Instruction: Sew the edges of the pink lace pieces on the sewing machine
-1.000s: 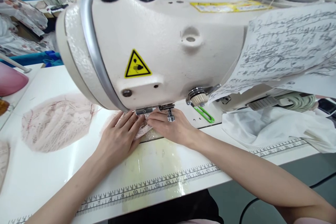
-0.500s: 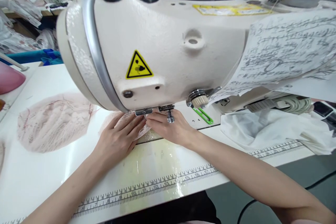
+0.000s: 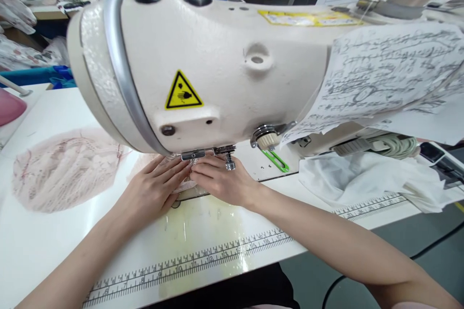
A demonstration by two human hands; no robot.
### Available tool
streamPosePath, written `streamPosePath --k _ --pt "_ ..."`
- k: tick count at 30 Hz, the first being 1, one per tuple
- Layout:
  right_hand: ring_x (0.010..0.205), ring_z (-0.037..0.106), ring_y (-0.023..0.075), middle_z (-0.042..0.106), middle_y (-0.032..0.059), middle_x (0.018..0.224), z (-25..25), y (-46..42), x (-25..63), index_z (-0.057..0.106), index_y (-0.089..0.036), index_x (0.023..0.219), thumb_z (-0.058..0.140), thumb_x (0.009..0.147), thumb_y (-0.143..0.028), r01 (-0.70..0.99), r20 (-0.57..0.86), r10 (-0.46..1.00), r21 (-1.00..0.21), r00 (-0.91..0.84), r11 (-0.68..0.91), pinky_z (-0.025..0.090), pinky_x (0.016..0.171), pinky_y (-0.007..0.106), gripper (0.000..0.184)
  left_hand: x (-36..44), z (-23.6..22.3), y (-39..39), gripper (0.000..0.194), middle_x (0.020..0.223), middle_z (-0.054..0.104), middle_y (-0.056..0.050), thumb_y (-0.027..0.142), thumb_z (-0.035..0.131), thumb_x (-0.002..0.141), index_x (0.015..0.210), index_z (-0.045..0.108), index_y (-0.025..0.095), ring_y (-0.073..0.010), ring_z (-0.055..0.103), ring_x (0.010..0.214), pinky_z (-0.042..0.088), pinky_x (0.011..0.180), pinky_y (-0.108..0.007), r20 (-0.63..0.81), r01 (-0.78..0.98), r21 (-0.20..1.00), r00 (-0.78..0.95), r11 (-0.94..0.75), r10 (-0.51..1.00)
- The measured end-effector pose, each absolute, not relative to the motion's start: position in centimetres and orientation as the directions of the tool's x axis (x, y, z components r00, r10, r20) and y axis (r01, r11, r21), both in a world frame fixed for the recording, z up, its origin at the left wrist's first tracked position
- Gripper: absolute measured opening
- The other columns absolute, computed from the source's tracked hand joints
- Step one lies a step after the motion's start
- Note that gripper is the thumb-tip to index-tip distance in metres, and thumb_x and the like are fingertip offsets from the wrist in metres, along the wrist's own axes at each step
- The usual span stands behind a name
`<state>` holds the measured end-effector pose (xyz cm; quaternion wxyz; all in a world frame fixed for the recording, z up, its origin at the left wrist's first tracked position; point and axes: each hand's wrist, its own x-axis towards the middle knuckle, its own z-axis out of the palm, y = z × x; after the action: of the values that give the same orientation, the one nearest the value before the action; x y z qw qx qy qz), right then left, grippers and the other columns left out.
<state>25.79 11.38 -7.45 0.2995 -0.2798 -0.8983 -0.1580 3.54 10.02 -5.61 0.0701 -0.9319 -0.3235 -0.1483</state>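
Left hand [image 3: 150, 190] flat, fingers extended, unclenched, on pale-pink sheer lace fabric [image 3: 138, 163]. Right hand [image 3: 223, 182] alongside, fingers bent over the lace; cannot tell whether pinching.

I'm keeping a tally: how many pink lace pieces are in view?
2: one lace piece on the white table left of the hands; another lace piece under the left hand and right hand, partly covered. More may be hidden there.

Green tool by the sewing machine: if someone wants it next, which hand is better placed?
Probably the right hand: it rests nearer the green tool. The left hand is farther away, spread on pink lace.
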Motion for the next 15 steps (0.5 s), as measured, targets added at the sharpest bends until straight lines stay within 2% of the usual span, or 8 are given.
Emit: streamPosePath --k 4,10,15 --pt "0.084 0.056 0.0108 0.067 -0.0040 0.080 -7.67 11.14 25.43 0.065 -0.019 0.084 0.049 0.090 -0.004 0.578 0.639 0.411 0.067 -0.651 0.813 0.037 0.067 0.026 0.023 3.37 -5.71 10.13 0.048 0.132 0.059 -0.007 0.023 0.045 0.092 0.140 0.046 0.019 -0.0265 0.058 0.120 0.045 0.104 -0.047 0.313 0.635 -0.018 0.737 -0.773 0.598" --pt "0.081 0.055 0.0100 0.066 -0.0051 0.075 -7.67 11.00 25.38 0.064 -0.019 0.079 0.049 0.088 0.000 0.541 0.650 0.389 0.040 -0.652 0.840 0.039 0.069 0.026 0.026 3.37 -5.53 9.92 0.046 0.134 0.057 -0.008 0.021 0.043 0.091 0.136 0.050 0.014 -0.0275 0.058 0.120 0.046 0.101 -0.049 0.280 0.635 -0.095 0.756 -0.766 0.592" --pt "0.080 0.056 0.0102 0.066 -0.0047 0.075 -7.67 11.14 25.40 0.064 -0.019 0.079 0.048 0.088 0.000 0.531 0.625 0.399 0.029 -0.671 0.847 0.040 0.067 0.026 0.026 3.45 -5.60 9.89 0.047 0.134 0.057 -0.008 0.022 0.042 0.092 0.139 0.047 0.016 -0.0268 0.057 0.121 0.044 0.104 -0.049 0.274 0.662 -0.065 0.731 -0.747 0.624"
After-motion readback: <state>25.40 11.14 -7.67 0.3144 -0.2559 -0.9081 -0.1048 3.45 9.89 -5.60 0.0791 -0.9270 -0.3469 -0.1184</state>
